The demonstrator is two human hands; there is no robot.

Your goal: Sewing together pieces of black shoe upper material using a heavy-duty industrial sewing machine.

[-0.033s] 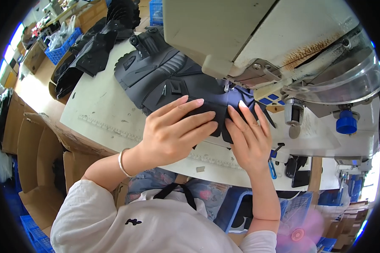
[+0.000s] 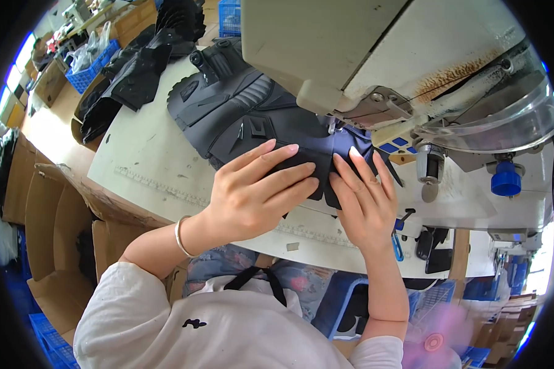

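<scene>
A large black moulded piece (image 2: 234, 98) with ribbed and raised panels lies on the white table, partly under the head of a sewing machine (image 2: 314, 55). My left hand (image 2: 246, 194) rests flat on the piece's near edge, fingers stretched to the right. Beside it, my right hand (image 2: 366, 203) lies with extended fingers on a dark flap just in front of the machine's presser foot (image 2: 333, 126). Both hands press down rather than grip; my thumbs are hidden. A bluish light falls on the material around the foot.
Black moulded pieces (image 2: 141, 67) are heaped at the far left of the table (image 2: 135, 154). An open cardboard box (image 2: 61, 227) stands to the left. Near my right wrist lie a blue-handled tool (image 2: 398, 243) and a phone (image 2: 439, 261). A pink fan (image 2: 434, 342) is at lower right.
Almost nothing differs; the hands keep their places on the black piece, with only a very slight shift of the view.
</scene>
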